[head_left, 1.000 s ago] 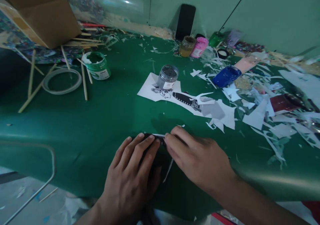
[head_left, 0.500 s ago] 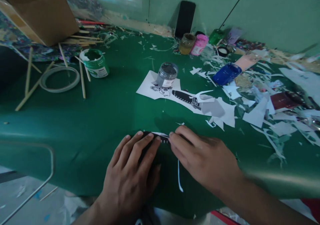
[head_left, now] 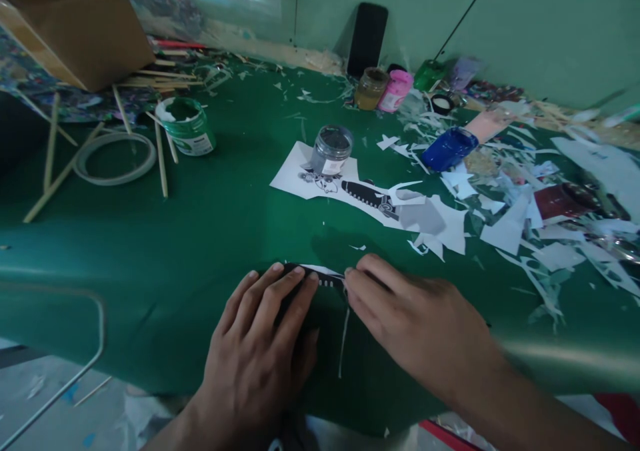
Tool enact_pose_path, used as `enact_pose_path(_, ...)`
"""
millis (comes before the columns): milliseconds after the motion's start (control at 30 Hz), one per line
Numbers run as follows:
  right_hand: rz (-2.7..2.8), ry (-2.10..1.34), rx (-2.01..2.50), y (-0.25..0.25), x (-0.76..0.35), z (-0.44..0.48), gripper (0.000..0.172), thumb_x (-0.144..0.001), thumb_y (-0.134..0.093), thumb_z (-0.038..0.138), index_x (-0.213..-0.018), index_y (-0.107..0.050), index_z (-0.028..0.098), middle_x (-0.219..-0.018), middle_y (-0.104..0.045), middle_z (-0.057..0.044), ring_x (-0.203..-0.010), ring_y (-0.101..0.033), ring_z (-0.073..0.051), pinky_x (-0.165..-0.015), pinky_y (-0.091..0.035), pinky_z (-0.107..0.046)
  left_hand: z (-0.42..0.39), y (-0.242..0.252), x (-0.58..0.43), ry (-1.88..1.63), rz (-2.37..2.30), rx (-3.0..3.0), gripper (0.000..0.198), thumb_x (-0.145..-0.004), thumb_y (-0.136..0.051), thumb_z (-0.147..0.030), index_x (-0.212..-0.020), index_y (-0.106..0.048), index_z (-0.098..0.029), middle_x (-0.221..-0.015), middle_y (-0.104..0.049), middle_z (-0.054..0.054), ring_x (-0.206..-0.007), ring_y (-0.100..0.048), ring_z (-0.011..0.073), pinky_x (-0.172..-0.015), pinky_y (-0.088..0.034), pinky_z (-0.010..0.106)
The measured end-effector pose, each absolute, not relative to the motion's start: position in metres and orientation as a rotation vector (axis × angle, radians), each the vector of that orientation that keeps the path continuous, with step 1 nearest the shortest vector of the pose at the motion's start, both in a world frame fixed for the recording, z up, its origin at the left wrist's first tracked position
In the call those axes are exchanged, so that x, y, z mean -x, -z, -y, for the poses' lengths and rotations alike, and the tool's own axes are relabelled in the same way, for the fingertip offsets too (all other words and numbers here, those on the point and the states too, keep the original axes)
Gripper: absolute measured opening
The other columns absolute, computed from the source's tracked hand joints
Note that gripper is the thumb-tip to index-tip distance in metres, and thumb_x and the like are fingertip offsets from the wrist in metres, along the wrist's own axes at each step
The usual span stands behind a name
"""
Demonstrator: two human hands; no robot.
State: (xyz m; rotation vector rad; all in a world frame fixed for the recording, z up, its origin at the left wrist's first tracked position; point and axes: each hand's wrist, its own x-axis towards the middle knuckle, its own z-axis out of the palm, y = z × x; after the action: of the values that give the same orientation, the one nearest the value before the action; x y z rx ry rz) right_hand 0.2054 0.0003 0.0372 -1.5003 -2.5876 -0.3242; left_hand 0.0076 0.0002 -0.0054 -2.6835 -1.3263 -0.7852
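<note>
My left hand [head_left: 267, 324] lies with its fingers stretched over a black printed cutout [head_left: 326, 282] with small white marks, pressing it to the green table. White shows along the cutout's far edge. At the cutout's right end, the fingertips of my right hand [head_left: 410, 311] are pinched together. A thin white strip [head_left: 343, 347] dangles below them; their exact hold on it is partly hidden. Beyond my hands lies a printed paper sheet [head_left: 287, 177] with black-and-white figures. A jar of grey paint [head_left: 332, 151] stands on that sheet.
Paper scraps [head_left: 510, 227] cover the right side, around a tipped blue jar [head_left: 450, 149] and a dark red jar [head_left: 565, 201]. A phone [head_left: 367, 41] leans on the wall. At left are a green paint jar [head_left: 187, 127], a tape ring [head_left: 83, 171], sticks and a cardboard box [head_left: 95, 31].
My right hand has shifted slightly right along the cutout, showing a little more of its end. The dangling strip has swung left and looks thinner. My left hand stays on the cutout.
</note>
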Motion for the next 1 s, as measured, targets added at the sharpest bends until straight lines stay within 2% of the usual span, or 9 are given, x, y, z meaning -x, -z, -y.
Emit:
enact_pose_path(267, 2.597, 0.329, 1.521, -0.035, -0.21, 0.006, 0.02, -0.082, -0.047, 0.005, -0.09, -0.059, 0.019, -0.085, -0.062, 0.0, -0.052, -0.05, -0.009, -0.041, -0.026, -0.026, 0.0, 0.006, -0.008, 0.791, 1.321, 2.682, 0.035, -0.089, -0.049, -0.024, -0.122, -0.058, -0.016, -0.118, -0.063, 0.008, -0.117, -0.052, 0.0268, -0.103, -0.036, 0.042)
enact_pose_path(467, 2.594, 0.318, 1.528, -0.034, -0.213, 0.007, 0.024, -0.084, -0.044, 0.003, -0.089, -0.061, 0.019, -0.082, -0.062, 0.0, -0.052, -0.05, -0.008, -0.042, -0.027, -0.026, -0.001, 0.005, -0.007, 0.752, 1.3, 2.689, 0.034, -0.09, -0.048, -0.024, -0.122, -0.058, -0.022, -0.119, -0.061, 0.008, -0.117, -0.052, 0.0279, -0.1, -0.038, 0.044)
enact_pose_path(767, 2.563, 0.283, 1.562, -0.037, -0.216, 0.015, 0.03, -0.084, -0.037, 0.001, -0.086, -0.061, 0.018, -0.083, -0.064, -0.002, -0.049, -0.05, -0.008, -0.04, -0.03, -0.025, -0.001, 0.006, -0.007, 0.758, 1.303, 2.69, 0.036, -0.09, -0.05, -0.026, -0.125, -0.057, -0.021, -0.12, -0.061, 0.009, -0.119, -0.051, 0.028, -0.102, -0.037, 0.044)
enact_pose_path(900, 2.438, 0.132, 1.642, -0.039, -0.221, 0.014, 0.027, -0.093, -0.036, 0.017, -0.078, -0.058, 0.018, -0.072, -0.059, -0.001, -0.038, -0.039, -0.006, -0.033, -0.023, -0.023, -0.001, 0.008, -0.007, 0.752, 1.291, 2.685, 0.036, -0.09, -0.05, -0.028, -0.124, -0.058, -0.021, -0.119, -0.062, 0.009, -0.118, -0.052, 0.029, -0.101, -0.038, 0.045)
enact_pose_path(1000, 2.245, 0.019, 1.612, -0.034, -0.22, 0.015, 0.02, -0.094, -0.044, 0.028, -0.092, -0.061, 0.017, -0.077, -0.06, -0.001, -0.042, -0.044, -0.005, -0.036, -0.029, -0.02, -0.002, 0.009, -0.007, 0.79, 1.283, 2.668, 0.034, -0.09, -0.051, -0.028, -0.122, -0.059, -0.021, -0.119, -0.062, 0.01, -0.118, -0.053, 0.0291, -0.102, -0.038, 0.045)
